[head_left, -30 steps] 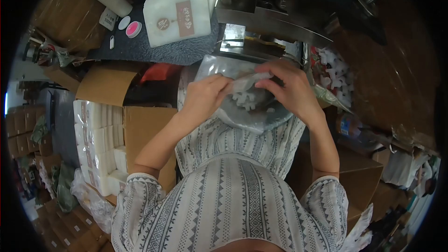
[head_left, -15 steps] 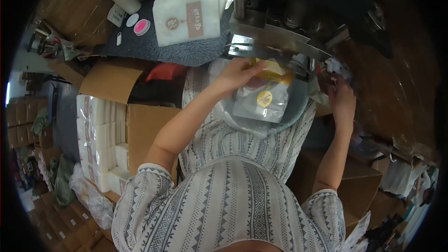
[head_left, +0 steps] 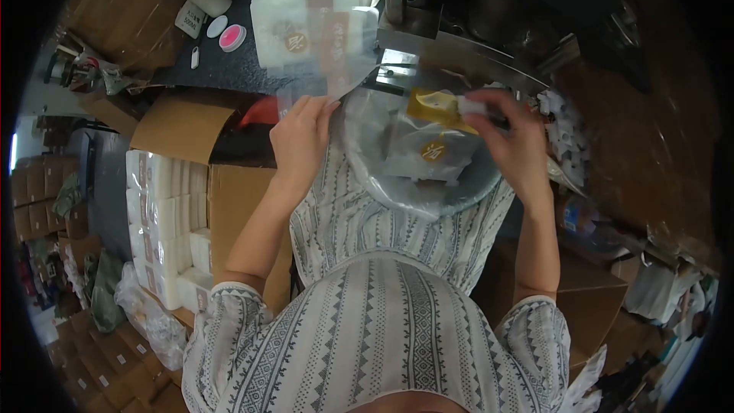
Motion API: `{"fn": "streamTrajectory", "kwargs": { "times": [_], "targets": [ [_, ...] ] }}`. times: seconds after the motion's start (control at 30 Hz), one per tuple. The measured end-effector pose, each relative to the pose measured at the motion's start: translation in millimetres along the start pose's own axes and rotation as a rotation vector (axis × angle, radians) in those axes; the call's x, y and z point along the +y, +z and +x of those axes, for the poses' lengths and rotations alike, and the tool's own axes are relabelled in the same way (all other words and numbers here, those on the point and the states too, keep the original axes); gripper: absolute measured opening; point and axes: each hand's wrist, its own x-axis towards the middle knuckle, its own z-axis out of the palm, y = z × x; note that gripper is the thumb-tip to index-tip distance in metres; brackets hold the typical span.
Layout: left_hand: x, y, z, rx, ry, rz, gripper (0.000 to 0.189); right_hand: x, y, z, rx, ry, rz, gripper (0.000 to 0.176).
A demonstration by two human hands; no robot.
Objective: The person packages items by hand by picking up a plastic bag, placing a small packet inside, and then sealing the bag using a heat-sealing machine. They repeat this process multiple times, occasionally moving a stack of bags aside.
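My left hand (head_left: 300, 138) is closed in a pinch on the lower edge of a translucent printed pouch (head_left: 336, 61), which overlaps the stack of white pouches (head_left: 284, 4) at the table's back. My right hand (head_left: 514, 134) pinches a small white piece (head_left: 472, 105), blurred and too small to name exactly. Just left of these fingers, a clear pouch with a yellow top and a round yellow mark (head_left: 428, 149) lies in a plastic-lined basin (head_left: 394, 197) on my lap.
A metal machine (head_left: 474, 57) stands beyond the basin. Small white pieces (head_left: 564, 138) are heaped at the right. An open carton (head_left: 241, 199) and packs of white pouches (head_left: 164, 222) are at the left. A pink-filled round tin (head_left: 232, 37) rests on the dark mat.
My left hand has left the yellow-topped pouch, moved left and taken hold of a translucent pouch. My right hand has come in from the right side with a small white piece.
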Motion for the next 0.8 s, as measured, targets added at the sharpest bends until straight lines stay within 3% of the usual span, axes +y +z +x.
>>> {"fn": "streamTrajectory", "kwargs": {
  "times": [0.07, 0.17, 0.47, 0.5, 0.53, 0.57, 0.63, 0.8],
  "targets": [
    [6, -8, 3, -0.009, -0.029, 0.001, 0.009, -9, 18, 8, -0.023, -0.250, -0.113, 0.020],
    [7, -16, 6, 0.019, -0.034, -0.123, 0.008, -9, 26, 14, -0.037, -0.397, -0.113, 0.021],
    [24, -17, -1, -0.043, 0.074, -0.288, 0.009, -14, 22, 12, -0.087, -0.504, -0.231, 0.021],
    [25, -17, -2, -0.116, 0.150, -0.297, 0.008, -14, 21, 11, -0.086, -0.502, -0.230, 0.021],
    [27, -16, -3, -0.190, 0.226, -0.306, 0.008, -15, 20, 9, -0.202, -0.363, -0.101, 0.021],
    [28, -14, -4, -0.191, 0.227, -0.307, 0.008, -14, 19, 8, -0.316, -0.222, 0.028, 0.021],
    [30, -4, -10, -0.354, 0.238, -0.355, 0.013, -9, 15, 8, -0.325, -0.167, 0.074, 0.020],
    [42, 8, -7, -0.311, 0.198, -0.423, 0.012, 1, -6, 0, -0.269, -0.012, 0.069, 0.020]
  ]
}}
